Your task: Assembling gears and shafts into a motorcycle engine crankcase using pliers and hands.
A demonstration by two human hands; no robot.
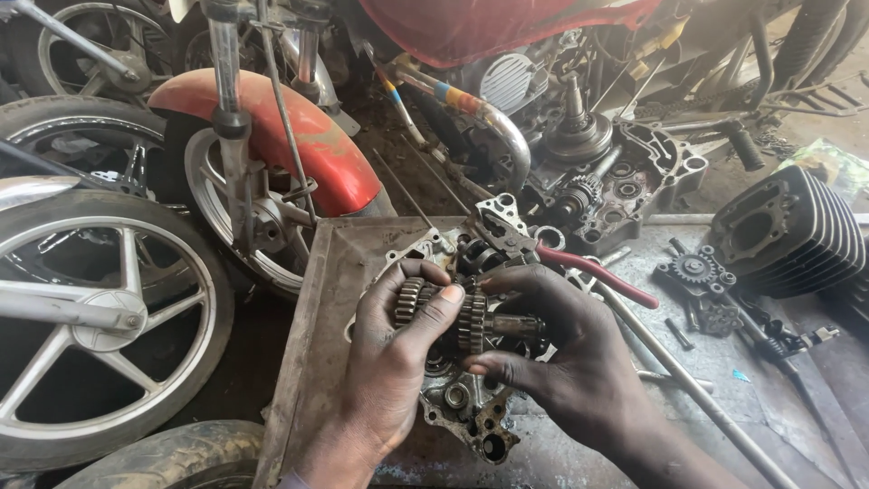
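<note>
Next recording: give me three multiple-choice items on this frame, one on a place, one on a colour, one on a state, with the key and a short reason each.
1. Where does the finned engine cylinder lie?
A. right of the hands
B. left of the hands, by the wheels
C. in the tray under the hands

2. What colour is the mudguard over the front wheel?
A. blue
B. red
C. yellow

3. How is the gear cluster held?
A. by the left hand alone
B. it lies untouched
C. by both hands

Key: 1 A, it sits at the right edge of the frame. 2 B, the guard is plainly red. 3 C, the right hand grips it too, above the crankcase.
</note>
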